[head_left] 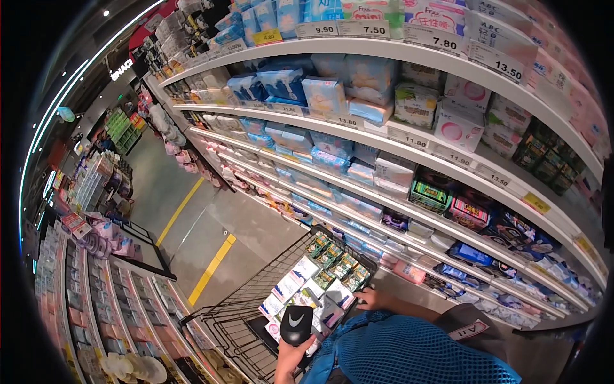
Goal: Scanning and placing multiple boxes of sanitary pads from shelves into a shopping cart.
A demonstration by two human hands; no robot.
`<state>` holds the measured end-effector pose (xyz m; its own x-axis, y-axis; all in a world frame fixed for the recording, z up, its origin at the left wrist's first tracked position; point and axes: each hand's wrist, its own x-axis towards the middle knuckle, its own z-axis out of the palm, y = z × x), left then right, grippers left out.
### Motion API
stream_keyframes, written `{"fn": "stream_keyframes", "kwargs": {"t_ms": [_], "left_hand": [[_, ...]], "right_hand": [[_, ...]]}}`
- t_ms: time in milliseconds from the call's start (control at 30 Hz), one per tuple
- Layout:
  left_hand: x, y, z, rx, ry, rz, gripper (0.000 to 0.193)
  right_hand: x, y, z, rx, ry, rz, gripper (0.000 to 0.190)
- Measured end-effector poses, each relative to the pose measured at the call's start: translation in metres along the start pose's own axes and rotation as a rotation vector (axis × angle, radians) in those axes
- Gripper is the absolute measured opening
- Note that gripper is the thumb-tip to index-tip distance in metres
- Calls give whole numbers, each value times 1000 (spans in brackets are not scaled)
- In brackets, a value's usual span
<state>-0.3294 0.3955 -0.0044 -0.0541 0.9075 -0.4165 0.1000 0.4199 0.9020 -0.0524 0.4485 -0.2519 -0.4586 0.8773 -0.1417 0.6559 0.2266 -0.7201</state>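
Note:
My left hand point(291, 360) is wrapped around a black handheld device point(297, 325) with a white swoosh mark, held above the near end of a wire shopping cart point(225, 331). At the cart's right side, my right hand point(376, 299) has its fingers curled at the rim; its grip is partly hidden. Inside the cart lie several dark green packs point(344, 265) at the far end. Nearer are white packs point(303, 269) with dark blue print, and a pink-and-white pack point(273, 329) shows beside the device. My arm and a blue mesh vest point(407, 345) cover part of the near right side.
A long white shelf unit point(345, 120) with packaged pads and price tags curves along the right. Another stocked shelf unit point(115, 307) runs along the left. Grey floor point(249, 216) with yellow lines point(211, 269) lies between them. Further display racks point(122, 132) stand far back.

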Motion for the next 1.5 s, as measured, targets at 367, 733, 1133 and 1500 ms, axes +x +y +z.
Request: {"fn": "stream_keyframes", "kwargs": {"t_ms": [367, 733, 1133, 1500], "left_hand": [[-7, -11, -24, -50, 69, -86, 35], [-27, -24, -51, 84, 31, 20, 44], [-59, -55, -88, -23, 30, 70, 37], [-35, -26, -99, -18, 122, -38, 47]], "right_hand": [[30, 0, 1, -457, 276, -253, 42], [77, -26, 0, -286, 134, -156, 47], [107, -109, 66, -427, -103, -29, 63], [171, -141, 93, -386, -137, -132, 47]]}}
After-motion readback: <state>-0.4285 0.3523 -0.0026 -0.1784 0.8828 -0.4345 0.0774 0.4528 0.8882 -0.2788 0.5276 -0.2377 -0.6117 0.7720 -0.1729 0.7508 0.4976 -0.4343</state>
